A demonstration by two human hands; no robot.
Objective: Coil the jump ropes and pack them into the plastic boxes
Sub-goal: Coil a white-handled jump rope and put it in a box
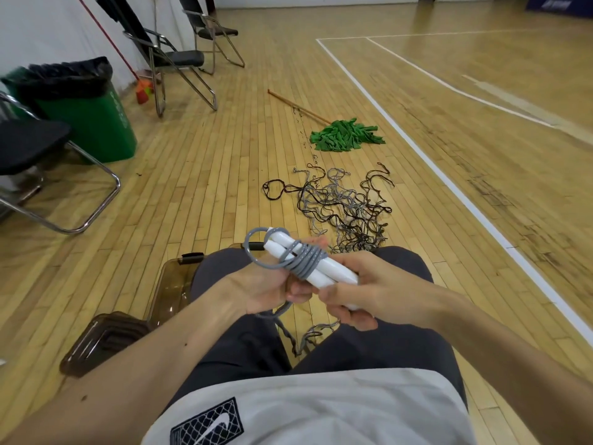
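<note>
Close in, a seated person, dark trousers, knees apart, and both hands meet just above the lap. Between them sits the jump rope [308, 261]: two smooth white handles [333, 277] laid side by side, with grey cord wound tightly around their middle in several neat turns. One round loop of cord pokes out past the far end of the handles, and a loose tail [279, 311] droops below the hands, between the knees.

The left hand [260, 290] has its fingers curled under the bundle, gripping it at the wraps. The right hand [369, 293] closes around the near ends of the handles, thumb on top, fingers tucked underneath.

Down on the wooden floor by the left knee: an open plastic box [167, 284], smoky brown and see-through, partly hidden by the leg. Nearer, a stack [102, 342] of the same brown plastic; lids or boxes, hard to tell.

Beyond the knees, a tangled net [346, 207] of black and grey cord lies spread out. Further on, a green mop [346, 134]. At the far left, a green bin [96, 123] with a black liner, and folding chairs [179, 56] along the wall.
</note>
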